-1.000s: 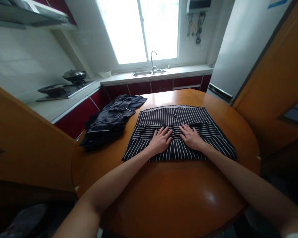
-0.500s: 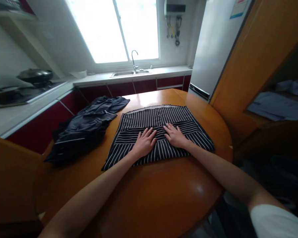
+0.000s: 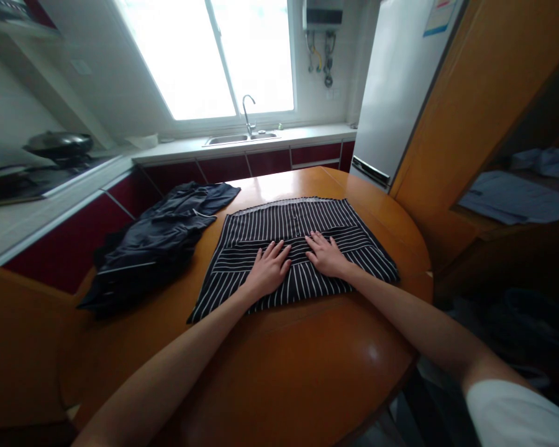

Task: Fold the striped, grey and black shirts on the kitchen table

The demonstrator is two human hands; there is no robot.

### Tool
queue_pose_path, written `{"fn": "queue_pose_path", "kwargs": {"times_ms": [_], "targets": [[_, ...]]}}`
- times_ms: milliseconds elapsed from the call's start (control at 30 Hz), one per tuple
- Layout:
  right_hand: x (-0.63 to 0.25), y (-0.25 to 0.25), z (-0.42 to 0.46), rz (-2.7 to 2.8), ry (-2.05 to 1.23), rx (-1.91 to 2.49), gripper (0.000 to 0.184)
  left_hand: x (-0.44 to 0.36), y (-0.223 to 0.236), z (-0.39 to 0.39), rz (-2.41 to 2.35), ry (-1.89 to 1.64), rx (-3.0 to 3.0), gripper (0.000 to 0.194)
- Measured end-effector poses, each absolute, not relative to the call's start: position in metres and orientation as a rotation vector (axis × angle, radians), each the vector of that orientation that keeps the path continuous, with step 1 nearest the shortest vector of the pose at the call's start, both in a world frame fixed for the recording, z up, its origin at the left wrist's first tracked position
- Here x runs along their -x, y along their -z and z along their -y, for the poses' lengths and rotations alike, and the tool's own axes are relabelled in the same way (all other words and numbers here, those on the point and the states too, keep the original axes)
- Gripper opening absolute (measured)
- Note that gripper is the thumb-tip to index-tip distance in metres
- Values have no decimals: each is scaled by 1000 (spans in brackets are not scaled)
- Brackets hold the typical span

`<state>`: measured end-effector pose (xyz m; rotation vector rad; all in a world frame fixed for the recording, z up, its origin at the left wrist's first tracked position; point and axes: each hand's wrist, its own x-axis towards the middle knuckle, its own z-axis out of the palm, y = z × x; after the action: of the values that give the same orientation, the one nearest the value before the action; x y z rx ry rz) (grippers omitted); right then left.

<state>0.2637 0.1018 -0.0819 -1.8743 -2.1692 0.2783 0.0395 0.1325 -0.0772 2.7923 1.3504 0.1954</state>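
A black shirt with white stripes [image 3: 270, 221] lies folded on the round wooden table [image 3: 279, 379]. Its folded-in parts form a band of sideways stripes across the middle. My left hand [image 3: 268, 270] rests flat on this band, left of centre, fingers apart. Just to its right, my right hand [image 3: 327, 256] also lies flat on the cloth with spread fingers. Neither hand grips the fabric; the cloth under the palms is hidden. Left of the shirt is a heap of dark clothes [image 3: 161, 233] with a white cord showing.
Behind the table runs a counter with a sink [image 3: 228, 139] and a tap [image 3: 246, 115]. A covered pan [image 3: 58, 144] sits on the stove at left. A fridge [image 3: 386, 93] and a wooden cabinet [image 3: 466, 105] holding papers [image 3: 517, 198] stand at right.
The view has shifted very slightly, so the scene sits a little further left. Both hands stay flat on the striped shirt in the same places.
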Motion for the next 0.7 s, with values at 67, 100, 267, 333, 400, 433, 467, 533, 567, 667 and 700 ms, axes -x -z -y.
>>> {"fn": "queue_pose_path", "kwargs": {"times_ms": [67,100,267,333,400,433,467,533,567,667,700], "targets": [[-264,82,-102,2167,-283,1878,59,-40,77,-132,-1349,-195,-2790,56],[-264,81,-102,2168,-286,1879,59,-39,77,-132,-1348,-196,-2790,56],[-263,79,-100,2167,-292,1885,59,-39,77,-132,-1348,-192,-2784,55],[-263,79,-100,2165,-296,1888,59,-39,77,-132,-1352,-188,-2785,55],[-263,80,-100,2164,-297,1894,60,-40,78,-132,-1353,-187,-2789,55],[-263,81,-101,2164,-294,1896,60,-40,78,-133,-1352,-185,-2789,56],[-263,82,-101,2160,-287,1900,60,-40,78,-133,-1353,-182,-2786,57],[-263,83,-101,2141,-270,1915,61,-41,78,-133,-1369,-182,-2770,59],[-263,84,-101,2125,-263,1931,63,-41,78,-132,-1379,-182,-2762,59],[-261,83,-99,2065,-237,1993,68,-42,76,-131,-1399,-186,-2743,62],[-260,82,-98,2051,-216,1998,68,-42,76,-131,-1399,-187,-2740,62]]}}
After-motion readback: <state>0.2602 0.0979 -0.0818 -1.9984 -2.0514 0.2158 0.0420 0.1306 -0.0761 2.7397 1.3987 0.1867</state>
